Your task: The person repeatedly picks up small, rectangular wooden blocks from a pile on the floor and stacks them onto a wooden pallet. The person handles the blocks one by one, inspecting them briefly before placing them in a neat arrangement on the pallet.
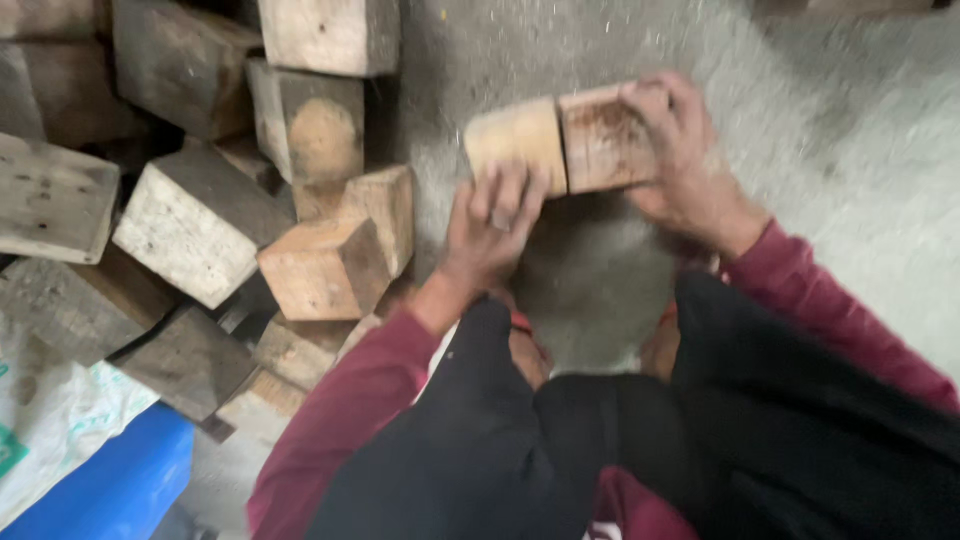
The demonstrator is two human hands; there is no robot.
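Your left hand (492, 225) and right hand (672, 150) clamp two pale wood blocks (560, 140) together above the grey floor (850, 130); likely heavy, stiff, rough—grip the outer faces.

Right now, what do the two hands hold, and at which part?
Two wooden blocks pressed side by side. The left hand grips the paler block at its lower edge; the right hand wraps the darker block's outer end.

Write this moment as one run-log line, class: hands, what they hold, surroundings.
left hand: grips pale block | right hand: grips reddish block | blocks: side by side, touching | surroundings: wood pile at left, gritty floor
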